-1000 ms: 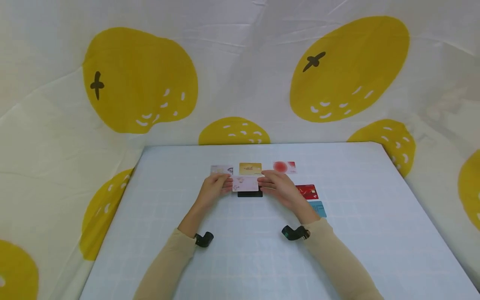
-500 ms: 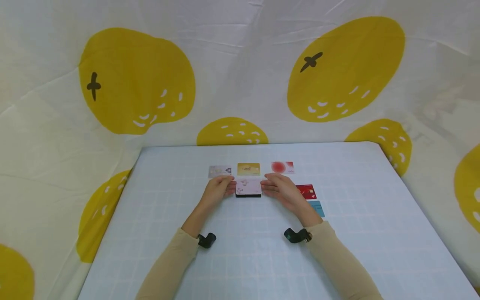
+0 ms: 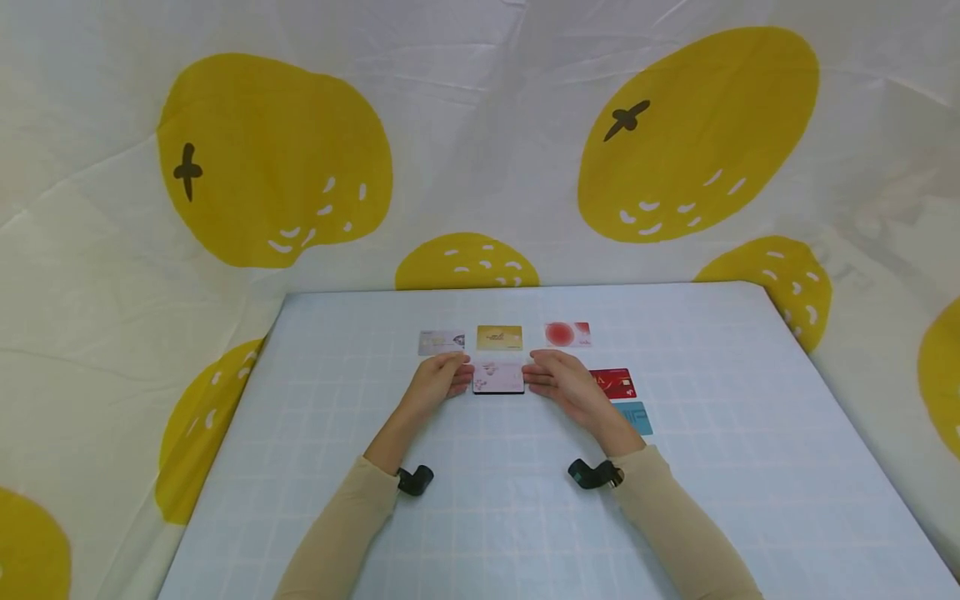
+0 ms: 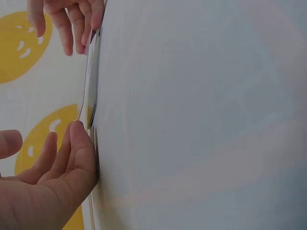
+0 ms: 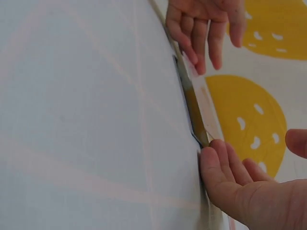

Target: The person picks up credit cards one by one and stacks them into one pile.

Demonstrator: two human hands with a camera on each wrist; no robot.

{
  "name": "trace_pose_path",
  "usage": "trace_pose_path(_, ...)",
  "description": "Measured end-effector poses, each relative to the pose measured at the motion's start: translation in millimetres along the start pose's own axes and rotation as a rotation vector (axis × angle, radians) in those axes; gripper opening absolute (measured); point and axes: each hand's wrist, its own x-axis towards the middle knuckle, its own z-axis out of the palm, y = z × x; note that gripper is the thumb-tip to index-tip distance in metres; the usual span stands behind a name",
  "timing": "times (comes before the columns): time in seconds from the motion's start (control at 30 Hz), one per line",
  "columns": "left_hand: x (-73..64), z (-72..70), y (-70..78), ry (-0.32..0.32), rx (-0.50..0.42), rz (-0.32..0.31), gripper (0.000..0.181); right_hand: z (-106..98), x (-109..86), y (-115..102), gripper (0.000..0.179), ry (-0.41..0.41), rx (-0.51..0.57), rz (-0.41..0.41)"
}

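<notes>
Shifted toward the table's [image 3: 495, 525] near edge since a second ago: pink floral card [image 3: 498, 377], nearly hiding black card [image 3: 498, 393] beneath.
Apparently squaring the pair, nearer the far edge, between left hand [image 3: 435, 379] and right hand [image 3: 567, 383], fingers extended, not clasped; next likely calls for even release. Legible on blue card [image 3: 637, 417]: seemingly "IP".

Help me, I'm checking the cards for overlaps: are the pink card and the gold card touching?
Apart. The head view shows a strip of pale tabletop between the pink card and the gold card beyond it.
</notes>
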Motion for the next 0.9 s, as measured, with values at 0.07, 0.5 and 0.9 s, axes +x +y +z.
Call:
trace_pose_path(0.07, 0.3, 0.2, -0.2, 0.000, 0.004, -0.006, 0.038, -0.3, -0.2, -0.2, 0.051, -0.003, -0.006, -0.004)
trace_pose_path(0.5, 1.2, -0.5, 1.5, -0.045, 0.029, -0.043, 0.041, 1.2, -0.3, 0.2, 0.051, -0.001, -0.013, -0.001)
trace_pose_path(0.9, 0.9, -1.1, 2.6, -0.059, 0.042, -0.053, 0.040, 6.4, -1.1, -1.0, 0.046, 0.034, -0.081, -0.018)
